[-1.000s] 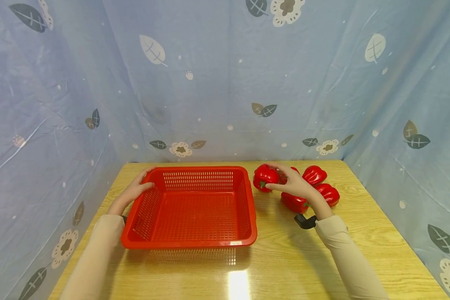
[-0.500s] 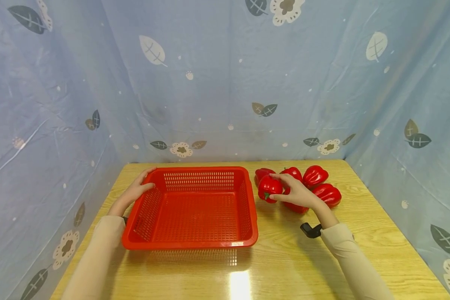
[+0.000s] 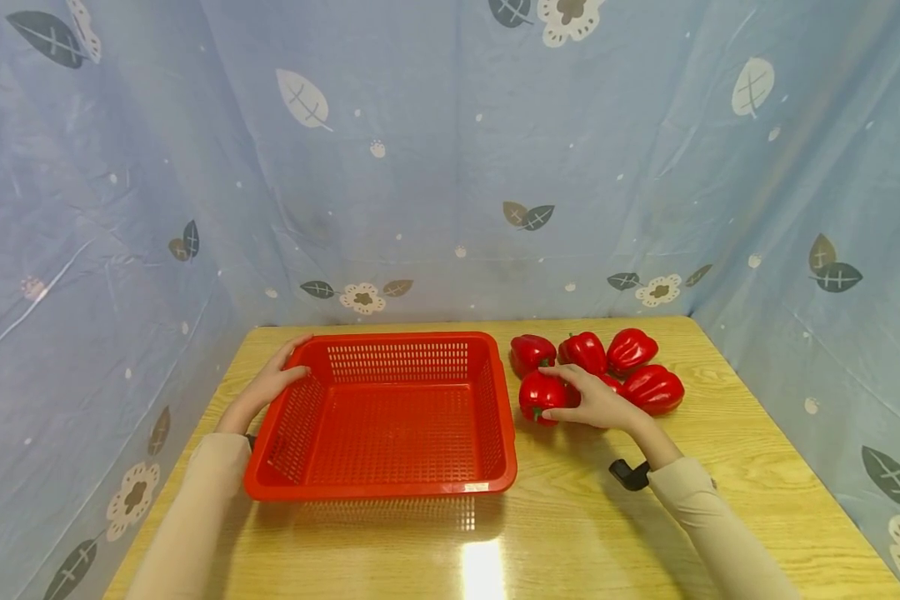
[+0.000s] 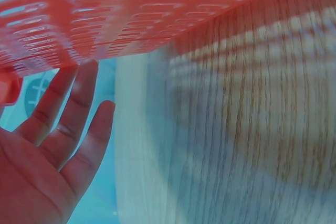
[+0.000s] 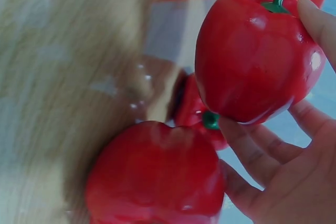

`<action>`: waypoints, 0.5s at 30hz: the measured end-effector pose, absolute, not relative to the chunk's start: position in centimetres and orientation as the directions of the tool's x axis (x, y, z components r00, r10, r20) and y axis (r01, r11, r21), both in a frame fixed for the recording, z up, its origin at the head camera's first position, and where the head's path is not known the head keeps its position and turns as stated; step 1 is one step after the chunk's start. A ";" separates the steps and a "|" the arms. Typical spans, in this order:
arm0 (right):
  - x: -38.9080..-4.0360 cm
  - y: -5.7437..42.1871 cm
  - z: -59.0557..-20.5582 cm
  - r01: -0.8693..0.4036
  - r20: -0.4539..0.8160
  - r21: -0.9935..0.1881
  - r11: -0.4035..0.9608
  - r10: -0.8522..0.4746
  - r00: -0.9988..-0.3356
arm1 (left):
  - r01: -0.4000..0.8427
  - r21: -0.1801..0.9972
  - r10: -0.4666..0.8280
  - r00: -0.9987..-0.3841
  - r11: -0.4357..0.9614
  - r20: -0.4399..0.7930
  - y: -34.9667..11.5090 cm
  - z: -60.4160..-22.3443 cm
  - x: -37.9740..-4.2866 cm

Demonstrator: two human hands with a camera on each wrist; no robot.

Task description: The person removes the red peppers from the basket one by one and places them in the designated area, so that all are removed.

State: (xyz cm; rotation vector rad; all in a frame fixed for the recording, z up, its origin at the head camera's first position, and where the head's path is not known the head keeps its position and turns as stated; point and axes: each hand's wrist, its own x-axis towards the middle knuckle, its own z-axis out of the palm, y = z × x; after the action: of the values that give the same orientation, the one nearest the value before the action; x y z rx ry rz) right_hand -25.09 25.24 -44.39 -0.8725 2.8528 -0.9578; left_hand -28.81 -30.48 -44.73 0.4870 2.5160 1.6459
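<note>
My right hand (image 3: 596, 406) holds a glossy red bell pepper (image 3: 543, 393) between thumb and fingers, to the right of a red plastic basket (image 3: 378, 490). In the right wrist view, the held pepper (image 5: 254, 56) has its green stem up near the thumb, with fingertips under its lower side. Another bell pepper (image 5: 157, 177) lies close beside those fingers. My left hand (image 3: 270, 382) grips the basket's left rim near the far corner, thumb over the inside. The left wrist view shows its fingers (image 4: 84, 85) against the slotted outer wall.
Several more red bell peppers (image 3: 654, 390) lie grouped at the back right of the wooden table (image 3: 570, 533), one partly hidden by my right hand. A patterned blue curtain (image 3: 420, 167) encloses the table at the back and sides.
My right hand has brought the held bell pepper toward the front and slightly right, uncovering another bell pepper behind it. My left hand and the basket stay in place.
</note>
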 end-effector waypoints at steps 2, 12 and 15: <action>-25.1 25.2 -44.7 -0.504 0.159 -0.556 0.661 -0.511 -0.845 | 0.210 0.904 0.311 -0.946 0.373 0.092 -30.5 -44.8 -28.8; -24.9 24.9 -45.7 -0.581 0.205 -0.457 0.673 -0.556 -0.805 | 0.206 0.901 0.313 -0.946 0.382 0.083 -30.6 -44.8 -28.8; -24.9 24.9 -45.8 -0.585 0.209 -0.431 0.687 -0.555 -0.806 | 0.199 0.905 0.311 -0.947 0.377 0.078 -30.7 -44.9 -28.8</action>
State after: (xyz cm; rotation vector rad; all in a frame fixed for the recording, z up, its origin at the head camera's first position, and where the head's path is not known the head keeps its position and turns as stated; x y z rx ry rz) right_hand -24.89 24.91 -45.80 -0.9943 2.9420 -0.7852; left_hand -28.81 -30.65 -44.86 0.4677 2.5185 1.6313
